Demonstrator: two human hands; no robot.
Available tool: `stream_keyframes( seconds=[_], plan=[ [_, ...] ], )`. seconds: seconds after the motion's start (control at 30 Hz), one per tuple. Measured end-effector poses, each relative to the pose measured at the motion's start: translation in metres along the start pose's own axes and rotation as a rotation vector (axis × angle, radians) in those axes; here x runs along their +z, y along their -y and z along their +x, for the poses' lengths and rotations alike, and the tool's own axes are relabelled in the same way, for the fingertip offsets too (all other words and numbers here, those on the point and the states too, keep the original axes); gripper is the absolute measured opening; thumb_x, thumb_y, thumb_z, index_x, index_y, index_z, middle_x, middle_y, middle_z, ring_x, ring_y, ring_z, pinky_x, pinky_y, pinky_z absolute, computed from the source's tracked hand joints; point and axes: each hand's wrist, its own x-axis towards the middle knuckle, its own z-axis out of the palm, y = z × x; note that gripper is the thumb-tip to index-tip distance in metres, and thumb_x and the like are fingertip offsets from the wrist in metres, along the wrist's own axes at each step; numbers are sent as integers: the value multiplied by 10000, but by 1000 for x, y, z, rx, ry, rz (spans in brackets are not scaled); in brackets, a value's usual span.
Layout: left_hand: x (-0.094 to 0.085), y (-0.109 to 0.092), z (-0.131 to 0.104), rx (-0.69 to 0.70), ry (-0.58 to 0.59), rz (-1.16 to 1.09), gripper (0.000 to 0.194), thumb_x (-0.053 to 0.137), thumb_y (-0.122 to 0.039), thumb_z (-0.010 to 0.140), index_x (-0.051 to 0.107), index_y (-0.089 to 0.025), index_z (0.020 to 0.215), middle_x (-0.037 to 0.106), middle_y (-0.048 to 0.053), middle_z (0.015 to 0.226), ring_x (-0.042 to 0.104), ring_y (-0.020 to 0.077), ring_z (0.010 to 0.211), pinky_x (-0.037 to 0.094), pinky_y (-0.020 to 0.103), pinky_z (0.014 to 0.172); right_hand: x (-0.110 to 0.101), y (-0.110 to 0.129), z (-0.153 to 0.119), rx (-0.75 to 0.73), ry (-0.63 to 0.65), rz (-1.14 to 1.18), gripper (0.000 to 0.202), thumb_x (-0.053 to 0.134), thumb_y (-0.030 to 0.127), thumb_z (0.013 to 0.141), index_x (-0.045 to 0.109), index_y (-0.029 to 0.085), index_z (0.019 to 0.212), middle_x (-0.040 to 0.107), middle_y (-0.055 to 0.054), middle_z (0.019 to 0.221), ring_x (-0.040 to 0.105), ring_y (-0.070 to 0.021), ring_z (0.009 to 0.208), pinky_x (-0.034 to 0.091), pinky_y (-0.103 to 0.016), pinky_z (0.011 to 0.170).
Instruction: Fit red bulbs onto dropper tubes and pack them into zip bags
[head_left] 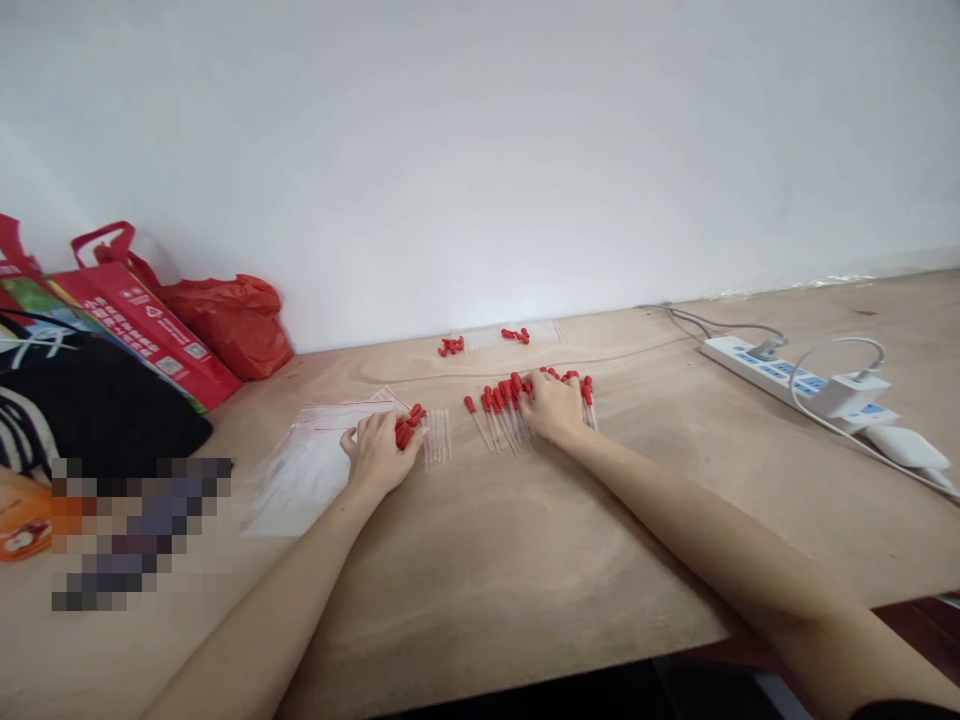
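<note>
My left hand (pixel 380 452) rests on the table with its fingers curled around several red rubber bulbs (pixel 409 428). Just to its right stands a short row of thin clear tubes (pixel 438 437); no bulbs show on their upper ends. A flat stack of clear zip bags (pixel 300 480) lies under and left of that hand. My right hand (pixel 556 405) reaches into a row of droppers (pixel 495 402) with red bulbs and clear stems, its bent fingers closed at the bulbs. It hides part of the row, and its fingertips are partly covered.
Two groups of red bulbs (pixel 451 346) lie near the wall beside a clear bag (pixel 486 338). At right is a power strip (pixel 795 380) with a charger (pixel 851 393) and cables. Red bags (pixel 150 330) and black cloth (pixel 105 410) crowd the left side.
</note>
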Motion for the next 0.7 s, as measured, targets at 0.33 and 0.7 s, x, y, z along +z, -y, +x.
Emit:
stream_keyframes(
  seconds=[0.33,0.7],
  plan=[
    [15,4,13,-60,-147,18,225,477,-394,752,613,-229,822,587,59,968,449,259,1002,145,509,903,18,84,-21,-205,139,108,333,390,406,797,599,146,822,630,-98,880,567,-215,807,259,-379,757],
    [18,-2,13,-73,-121,35,185,460,-333,737,592,-204,750,614,71,898,485,261,944,191,492,873,23,116,-9,-54,328,132,348,420,376,763,618,134,914,640,-154,911,583,-248,859,259,-419,835]
  ],
)
